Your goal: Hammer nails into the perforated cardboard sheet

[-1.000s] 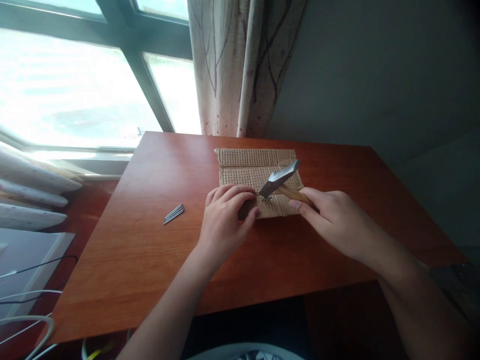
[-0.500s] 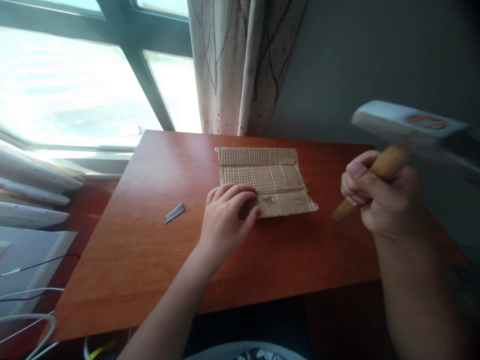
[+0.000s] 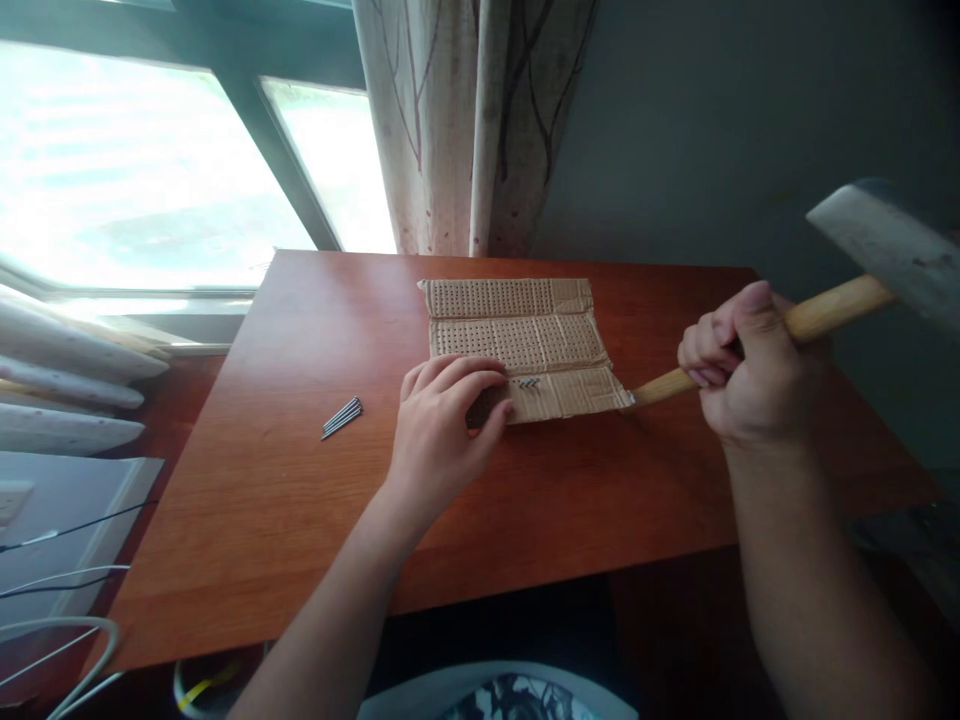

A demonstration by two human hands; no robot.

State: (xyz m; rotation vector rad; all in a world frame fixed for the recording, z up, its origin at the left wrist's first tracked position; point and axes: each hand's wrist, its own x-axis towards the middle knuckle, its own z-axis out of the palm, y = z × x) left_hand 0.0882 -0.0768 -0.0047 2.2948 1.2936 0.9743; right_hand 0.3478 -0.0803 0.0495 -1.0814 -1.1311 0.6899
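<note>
My right hand [image 3: 754, 375] is wrapped around the wooden handle of a hammer [image 3: 840, 305], raised over the table's right side. Its metal head tilts up at the far right, partly cut off by the frame edge. My left hand [image 3: 442, 415] rests on the near left part of a perforated cardboard sheet [image 3: 517, 335], fingers bent and thumb apart from the index finger. Whatever lies beneath its palm is hidden. Just right of those fingertips, several small metal nails [image 3: 529, 383] show in a short row at the cardboard. A bundle of loose nails [image 3: 342, 418] lies left of my left hand.
The reddish wooden table [image 3: 262, 520] spans the view. Behind it are a window [image 3: 112, 170], a patterned curtain [image 3: 427, 130] and a dark wall [image 3: 697, 130]. Cables [image 3: 67, 590] hang at the lower left. A pale rounded object [image 3: 495, 685] is below the near edge.
The hammer has swung back to the right, its head now tilted farther out and its handle flatter. My left hand stays on the cardboard. The whole view has shifted slightly.
</note>
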